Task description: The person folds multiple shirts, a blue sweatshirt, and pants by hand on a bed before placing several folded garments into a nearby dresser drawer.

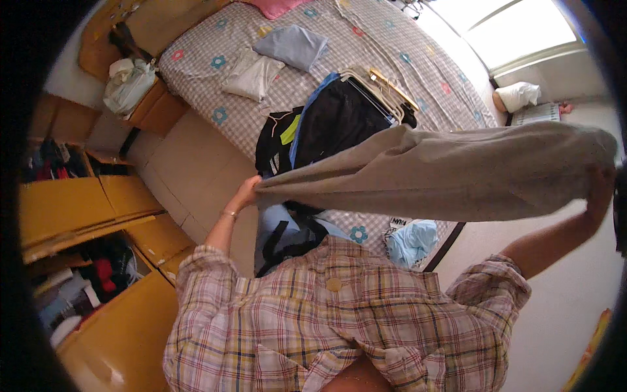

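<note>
Between my two hands stretches a grey-brown cloth garment (441, 171), held up above the bed. Its left end is gathered into folds where my left hand (246, 193) grips it. At the far right my right hand (598, 191) holds the other end, its fingers partly hidden by the fabric. Beyond the cloth, a dark garment with blue edging (333, 115) lies on the bed, partly covered by the cloth. Several hangers (379, 93) rest on top of it. A black garment with a lime-green patch (277, 137) lies to its left.
On the checked bedspread (196, 83) lie a folded blue-grey garment (294, 46) and a folded whitish one (253, 76). A light-blue cloth (414, 240) sits near the bed's edge. At left, a wooden cabinet (63, 206) has clothes in open compartments; a nightstand (159, 105) bears a plastic bag (128, 85).
</note>
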Available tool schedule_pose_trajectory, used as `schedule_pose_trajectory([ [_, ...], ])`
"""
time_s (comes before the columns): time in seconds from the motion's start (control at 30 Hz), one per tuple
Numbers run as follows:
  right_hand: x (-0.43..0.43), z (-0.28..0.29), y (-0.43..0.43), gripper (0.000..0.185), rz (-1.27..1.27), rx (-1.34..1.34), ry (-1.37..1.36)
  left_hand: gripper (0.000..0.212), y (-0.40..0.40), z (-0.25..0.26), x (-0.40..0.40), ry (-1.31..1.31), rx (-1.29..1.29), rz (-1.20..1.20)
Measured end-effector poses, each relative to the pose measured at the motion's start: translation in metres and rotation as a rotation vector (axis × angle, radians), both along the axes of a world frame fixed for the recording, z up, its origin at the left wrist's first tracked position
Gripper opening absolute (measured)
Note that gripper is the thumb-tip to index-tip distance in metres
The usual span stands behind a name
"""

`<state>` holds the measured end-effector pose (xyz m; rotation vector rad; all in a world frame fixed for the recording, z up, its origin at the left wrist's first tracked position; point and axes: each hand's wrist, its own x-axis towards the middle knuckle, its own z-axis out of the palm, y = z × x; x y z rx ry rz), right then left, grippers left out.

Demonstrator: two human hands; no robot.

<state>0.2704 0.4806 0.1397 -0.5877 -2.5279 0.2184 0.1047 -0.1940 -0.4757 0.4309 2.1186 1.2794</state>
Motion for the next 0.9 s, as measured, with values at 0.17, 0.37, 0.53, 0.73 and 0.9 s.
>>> schedule_pose_trajectory([
  [0.17,-0.161,-0.194,-0.002,0.05,0.157,-0.26,-0.197,0.022,-0.083,-0.002,0.02,-0.315,-0.187,0.095],
  [0.37,-0.218,-0.556,-0.111,0.075,0.236,-0.049,-0.255,0.058,-0.042,0.042,0.021,-0.821,-0.379,0.03],
  [0.53,-0.097,-0.665,-0.375,0.116,1.029,-0.225,-0.86,0.059,-0.024,0.07,0.023,-0.967,-0.205,0.035],
  [0.73,-0.036,-0.698,-0.423,0.033,0.367,-1.178,-0.217,0.057,0.093,0.119,-0.039,-1.147,0.498,-0.234],
  [0.9,-0.056,-0.715,-0.383,0.03,-0.205,-1.812,-0.093,0.057,0.182,0.029,-0.091,-0.16,0.146,0.104],
])
